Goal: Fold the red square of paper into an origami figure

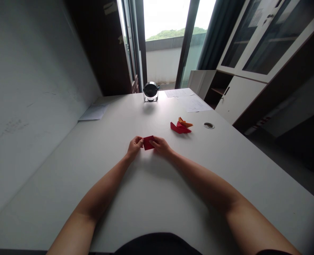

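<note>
Between my two hands is a small red folded paper (pixel 147 143), roughly square, held a little above the white table. My left hand (pixel 135 145) pinches its left edge between thumb and fingers. My right hand (pixel 160 144) grips the right side, its thumb lying on the face of the paper and its fingers behind. Beyond my right hand lie a red folded paper piece (pixel 182 129) and an orange folded paper piece (pixel 185 123), touching or overlapping, with pointed ends.
On the white table (pixel 135 117) a round black fan-like device (pixel 150 91) on a metal stand is at the far edge. Paper sheets (pixel 195 105) lie far right, another stack (pixel 94 112) by the left wall. A cable hole (pixel 209 125) is at right.
</note>
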Demonstrator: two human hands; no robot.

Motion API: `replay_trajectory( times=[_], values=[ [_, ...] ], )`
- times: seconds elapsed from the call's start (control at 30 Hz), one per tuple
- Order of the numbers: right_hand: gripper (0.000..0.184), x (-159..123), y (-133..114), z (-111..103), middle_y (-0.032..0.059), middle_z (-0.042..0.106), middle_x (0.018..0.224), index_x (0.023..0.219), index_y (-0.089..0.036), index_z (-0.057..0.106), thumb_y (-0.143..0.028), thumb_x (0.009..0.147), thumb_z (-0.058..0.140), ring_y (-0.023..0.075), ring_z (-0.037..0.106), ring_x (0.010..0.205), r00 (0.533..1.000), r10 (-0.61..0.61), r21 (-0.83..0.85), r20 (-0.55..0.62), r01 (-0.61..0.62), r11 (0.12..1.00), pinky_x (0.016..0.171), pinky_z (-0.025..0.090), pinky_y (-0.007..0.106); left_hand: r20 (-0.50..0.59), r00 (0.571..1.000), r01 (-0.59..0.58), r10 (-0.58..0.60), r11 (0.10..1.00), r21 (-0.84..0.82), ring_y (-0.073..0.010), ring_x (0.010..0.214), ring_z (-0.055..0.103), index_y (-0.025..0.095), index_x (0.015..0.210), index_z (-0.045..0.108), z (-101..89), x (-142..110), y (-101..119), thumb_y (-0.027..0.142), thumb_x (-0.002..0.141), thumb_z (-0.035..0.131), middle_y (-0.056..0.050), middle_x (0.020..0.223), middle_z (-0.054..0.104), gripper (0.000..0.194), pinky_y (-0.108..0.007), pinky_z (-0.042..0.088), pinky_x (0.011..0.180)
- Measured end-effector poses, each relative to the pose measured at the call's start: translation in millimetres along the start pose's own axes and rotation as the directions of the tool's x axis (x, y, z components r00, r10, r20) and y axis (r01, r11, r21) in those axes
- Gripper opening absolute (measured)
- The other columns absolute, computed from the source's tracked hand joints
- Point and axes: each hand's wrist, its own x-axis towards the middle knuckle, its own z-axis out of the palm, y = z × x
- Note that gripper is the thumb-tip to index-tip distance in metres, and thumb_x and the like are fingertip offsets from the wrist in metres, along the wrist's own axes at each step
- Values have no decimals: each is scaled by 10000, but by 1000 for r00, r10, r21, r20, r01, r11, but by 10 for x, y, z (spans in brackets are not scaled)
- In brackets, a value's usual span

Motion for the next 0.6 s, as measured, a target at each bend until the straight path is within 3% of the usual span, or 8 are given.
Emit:
replay_trajectory(
  times=[0.3, 0.6],
  values=[
    [351, -6, -11, 1, 49, 705, 883, 1002, -164, 703, -467, 870, 586, 166, 608, 764, 1000, 11, -23, -20, -12, 1000, 716, 480, 290, 21, 1000, -7, 7, 1000, 17, -106, 627, 508, 154, 859, 646, 8, -15, 13, 428, 829, 665, -18, 755, 614, 277, -235, 432, 595],
    [518, -9, 20, 1, 51, 650, 790, 912, -138, 671, -626, 892, 499, 150, 557, 687, 997, 71, 85, -27, -68, 994, 651, 451, 271, 41, 999, 0, -2, 999, 38, -108, 598, 510, 157, 828, 642, 21, -36, 61, 412, 831, 662, -10, 714, 606, 255, -237, 418, 581]
  ],
)
